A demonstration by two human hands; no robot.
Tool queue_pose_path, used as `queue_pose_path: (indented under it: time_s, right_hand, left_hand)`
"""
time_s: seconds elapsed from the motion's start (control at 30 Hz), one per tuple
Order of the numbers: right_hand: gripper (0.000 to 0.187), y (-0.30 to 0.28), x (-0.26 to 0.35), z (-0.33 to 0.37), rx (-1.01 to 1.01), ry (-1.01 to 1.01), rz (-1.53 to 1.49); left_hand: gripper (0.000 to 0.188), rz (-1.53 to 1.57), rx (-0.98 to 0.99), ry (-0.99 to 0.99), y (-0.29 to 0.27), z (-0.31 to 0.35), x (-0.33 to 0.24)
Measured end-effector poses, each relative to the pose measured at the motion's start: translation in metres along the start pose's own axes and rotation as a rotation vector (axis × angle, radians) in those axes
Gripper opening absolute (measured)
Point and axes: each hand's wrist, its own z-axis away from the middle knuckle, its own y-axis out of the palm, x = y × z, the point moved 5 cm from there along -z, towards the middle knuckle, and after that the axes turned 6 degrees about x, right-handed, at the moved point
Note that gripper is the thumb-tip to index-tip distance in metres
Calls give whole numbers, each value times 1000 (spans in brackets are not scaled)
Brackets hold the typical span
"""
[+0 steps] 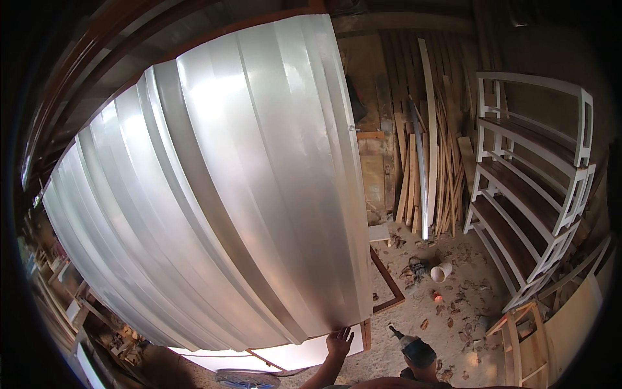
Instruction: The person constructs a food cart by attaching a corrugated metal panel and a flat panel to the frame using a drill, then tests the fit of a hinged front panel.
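Note:
A large ribbed sheet of shiny metal (285, 168) takes up the left and middle of the head view. My left hand (339, 341) rests at its near right corner, fingers stretched out and slightly apart. Under that edge, a white panel (311, 353) and part of a brown frame (367, 335) show. Just right of the corner, my right hand (422, 373) is closed round a power drill (409, 343). The drill's tip points up and left, a little apart from the sheet. Its grip is mostly hidden by the hand.
White-framed benches with dark slats (525, 181) are stacked at the right. Long wooden strips (447, 162) lean on the back wall. A white bucket (441, 272) lies on the leaf-strewn floor, near a brown frame corner (392, 301). A wooden stand (525, 343) is at the lower right.

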Motion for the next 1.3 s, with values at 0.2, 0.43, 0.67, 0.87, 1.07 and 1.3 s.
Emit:
queue_pose_path:
  time_s: [0.2,0.43,0.67,0.87,1.07,1.3]
  right_hand:
    - [37,16,-24,27,-110,9,104]
    - [28,25,-41,20,-82,-16,134]
    - [24,49,-85,17,63,-24,163]
    - [51,45,-98,31,55,190,-490]
    - [55,66,-95,40,98,111,-578]
    - [53,100,-107,52,102,194,-769]
  left_hand:
    - [25,43,-36,16,-2,13,-10]
    - [30,56,32,56,8,24,-21]
    - [14,184,29,66,4,11,-13]
    - [14,141,-9,11,0,29,5]
    - [18,75,112,0,4,46,8]
    - [15,54,96,-9,12,48,8]
